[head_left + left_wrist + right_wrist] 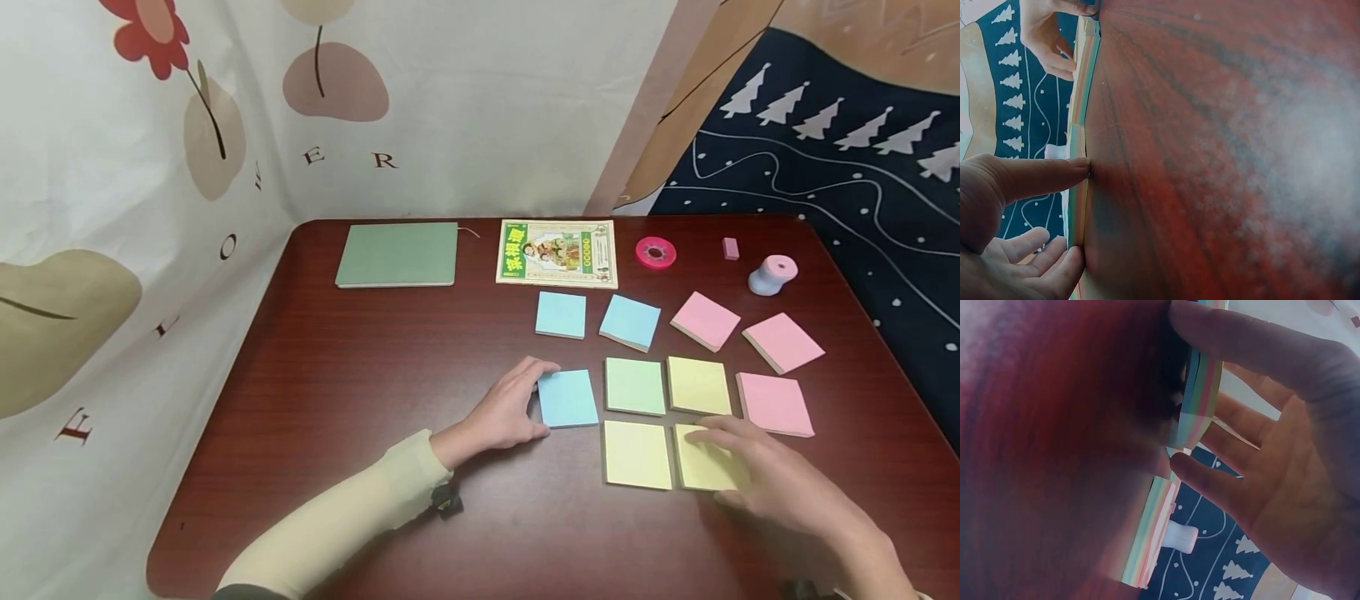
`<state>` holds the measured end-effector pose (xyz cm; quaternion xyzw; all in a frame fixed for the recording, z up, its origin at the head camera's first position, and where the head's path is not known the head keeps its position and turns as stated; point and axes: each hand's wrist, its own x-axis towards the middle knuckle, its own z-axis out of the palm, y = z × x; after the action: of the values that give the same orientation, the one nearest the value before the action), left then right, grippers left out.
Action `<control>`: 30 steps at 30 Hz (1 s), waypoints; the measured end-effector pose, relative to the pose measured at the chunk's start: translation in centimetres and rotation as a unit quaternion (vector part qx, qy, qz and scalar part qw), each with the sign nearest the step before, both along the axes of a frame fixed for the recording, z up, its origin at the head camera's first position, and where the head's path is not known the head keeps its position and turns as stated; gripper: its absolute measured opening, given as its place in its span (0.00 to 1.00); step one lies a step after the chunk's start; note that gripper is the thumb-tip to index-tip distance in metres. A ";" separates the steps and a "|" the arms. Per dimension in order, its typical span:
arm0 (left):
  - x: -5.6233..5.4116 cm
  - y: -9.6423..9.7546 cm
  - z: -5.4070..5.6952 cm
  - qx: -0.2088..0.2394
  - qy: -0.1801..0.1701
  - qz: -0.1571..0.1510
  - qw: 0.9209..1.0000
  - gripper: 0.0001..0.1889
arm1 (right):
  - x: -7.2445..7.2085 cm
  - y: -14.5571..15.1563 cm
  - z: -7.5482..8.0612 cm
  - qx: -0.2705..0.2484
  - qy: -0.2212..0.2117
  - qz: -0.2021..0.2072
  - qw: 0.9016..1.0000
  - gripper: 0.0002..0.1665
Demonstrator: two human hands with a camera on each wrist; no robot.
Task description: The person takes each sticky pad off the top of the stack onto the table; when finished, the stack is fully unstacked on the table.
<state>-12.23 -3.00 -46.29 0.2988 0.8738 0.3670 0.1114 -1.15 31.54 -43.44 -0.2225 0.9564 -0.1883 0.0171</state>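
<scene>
In the head view several sticky note pads lie in loose rows. My left hand (pixel 512 406) is at the left side of a blue sticky note pad (pixel 568 398), thumb at its near corner and index finger at its far corner. The left wrist view shows the thumb (pixel 1041 178) against a pad's layered edge. My right hand (pixel 780 475) grips the nearest right yellow sticky note pad (pixel 705 458) from the right, fingers over its far edge and thumb at its near edge. Beside it lie a pale yellow pad (pixel 636 454) and a green pad (pixel 634 387).
Behind are two more blue pads, with several pink pads (pixel 775 404) to the right. At the back lie a green notebook (pixel 397 255), an illustrated booklet (pixel 557 254), a red tape roll (pixel 656 252), a small pink block (pixel 731 248) and a pink-and-blue spool (pixel 772 275).
</scene>
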 end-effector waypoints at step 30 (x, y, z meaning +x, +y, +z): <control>-0.2 -0.9 0.3 0.073 -0.064 0.003 0.995 0.43 | -1.4 -1.0 2.6 -0.019 -0.001 -0.031 0.999 0.32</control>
<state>-12.46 -3.87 -45.94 0.2796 0.8367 0.4484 0.1442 -2.52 30.57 -40.86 -0.1925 0.9592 -0.2072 0.0079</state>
